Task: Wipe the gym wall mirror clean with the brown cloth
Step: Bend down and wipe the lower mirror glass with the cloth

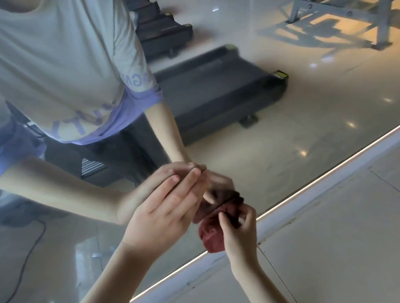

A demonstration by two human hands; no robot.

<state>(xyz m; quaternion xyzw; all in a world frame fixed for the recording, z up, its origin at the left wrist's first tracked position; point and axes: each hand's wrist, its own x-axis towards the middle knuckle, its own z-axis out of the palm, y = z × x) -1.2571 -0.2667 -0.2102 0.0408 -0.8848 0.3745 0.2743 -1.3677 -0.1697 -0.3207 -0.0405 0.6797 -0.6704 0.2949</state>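
While my right hand [242, 233] pinches the brown cloth [210, 239] at lower centre-right of frame, the wiping looks barely begun.
Cloth is bunched against the mirror [246, 131] near its bottom edge, my right fingers and thumb clamped on it. Left hand [167, 207] lies flat on the glass just beside, fingers straight and together. Glass looks hazy; I judge most is left.

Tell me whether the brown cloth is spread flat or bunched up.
Bunched up: the brown cloth is a crumpled wad pinched by the right hand.
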